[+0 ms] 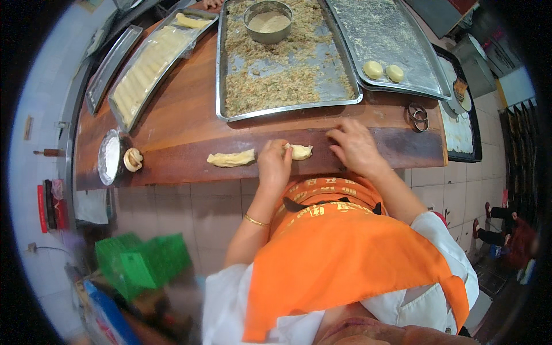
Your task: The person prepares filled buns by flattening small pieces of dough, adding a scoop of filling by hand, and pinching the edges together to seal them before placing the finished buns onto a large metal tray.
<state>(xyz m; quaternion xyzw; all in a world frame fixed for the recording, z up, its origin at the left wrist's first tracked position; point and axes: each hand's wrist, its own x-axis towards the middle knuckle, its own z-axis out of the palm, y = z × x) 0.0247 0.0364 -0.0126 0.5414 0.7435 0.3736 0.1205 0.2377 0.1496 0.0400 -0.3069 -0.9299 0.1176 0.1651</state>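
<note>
My left hand [273,163] is at the table's near edge, its fingers closed on the left end of a short piece of pale dough [301,152]. To the right of that piece is my right hand [355,148], fingers bent and thumb apart, with nothing visible in it. A longer strip of dough [230,158] lies on the wood just left of my left hand.
A bowl of white flour [110,157] and a small dough lump [133,160] sit left. Behind are a tray of dough rolls [131,122], a filling tray [293,109] holding a round tin [269,35], and a tray [402,57] with two dough balls [372,70]. Metal rings [419,118] lie right.
</note>
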